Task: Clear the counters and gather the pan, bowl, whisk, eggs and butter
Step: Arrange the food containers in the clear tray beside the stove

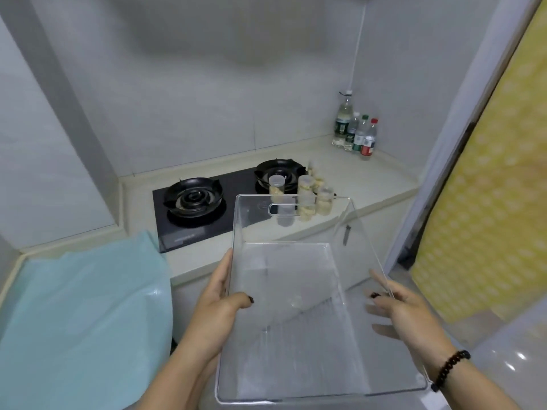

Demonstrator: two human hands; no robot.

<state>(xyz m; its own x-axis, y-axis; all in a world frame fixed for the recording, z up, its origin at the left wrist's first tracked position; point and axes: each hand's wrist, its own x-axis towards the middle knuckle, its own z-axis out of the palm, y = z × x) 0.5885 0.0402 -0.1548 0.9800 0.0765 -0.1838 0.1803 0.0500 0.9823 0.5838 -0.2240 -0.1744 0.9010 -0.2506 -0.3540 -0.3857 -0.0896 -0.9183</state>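
Clear plastic bin [296, 291] held in front of the body at the near edge of the desk [370, 184], above the floor, with no contents visible inside

Left hand [219, 303] clamped on the bin's left wall: thumb hooked over the rim into the inside, fingers laid along the outer face

Right hand [408, 312] clamped on the bin's right wall: thumb tip over the rim, fingers seen blurred through the clear plastic on the outside

Dark bead bracelet [450, 369] on the right wrist

Black two-burner gas hob [207, 208] set into the desk, both pan supports bare

Group of small clear jars [305, 193] with pale yellowish contents standing at the hob's right edge, one on the right burner's rim, others on the desk just beside it; partly viewed through the bin's far wall with its cut-out handle

Four bottles [355, 131] standing close together in the far right corner of the desk, against the wall, well apart from the jars

Light blue plastic sheet or bag [83, 315] covering the near left part of the desk

Yellow patterned curtain [488, 202] hanging at right

Pan, bowl, whisk, eggs and butter: none identifiable in this view
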